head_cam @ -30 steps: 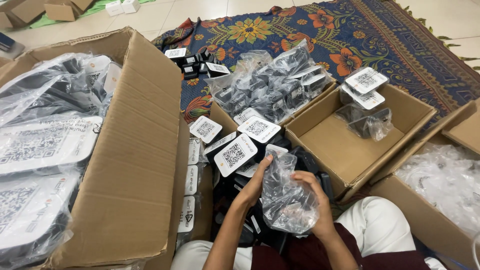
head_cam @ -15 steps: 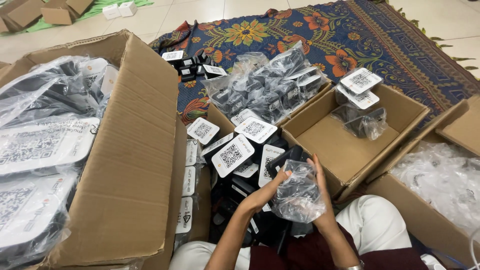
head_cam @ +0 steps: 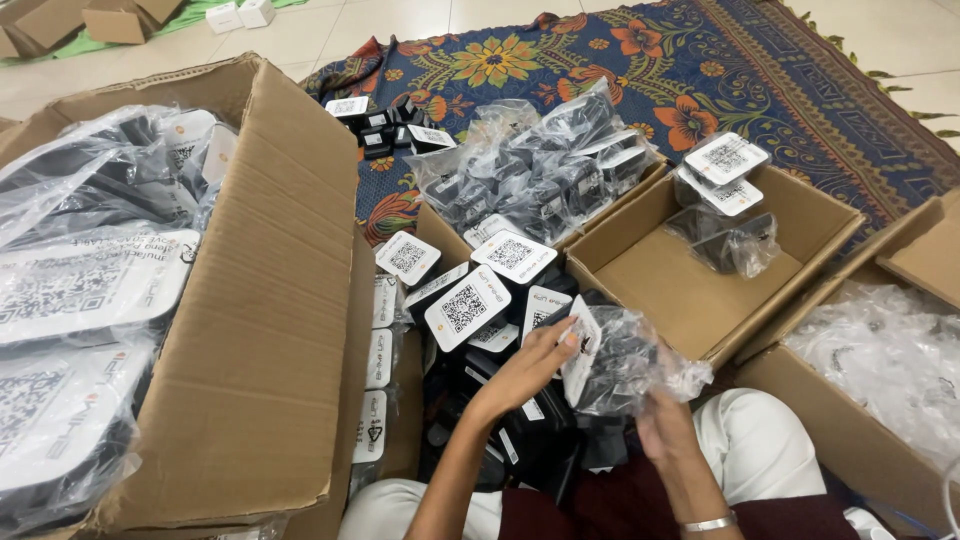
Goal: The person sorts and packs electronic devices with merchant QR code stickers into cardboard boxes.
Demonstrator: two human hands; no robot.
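1. Left hand (head_cam: 525, 365) grips the top of a clear bag (head_cam: 625, 365) holding a black gadget, fingers curled on it.
2. Right hand (head_cam: 665, 430) pinches the bag's underside, above the lap.
3. Half-empty cardboard box (head_cam: 700, 290) sits just beyond.

head-worn view, looking down, close

Blue floral rug (head_cam: 620, 60), brown cardboard boxes (head_cam: 270, 300), black devices with white labels (head_cam: 465, 305), clear bags (head_cam: 630, 365)
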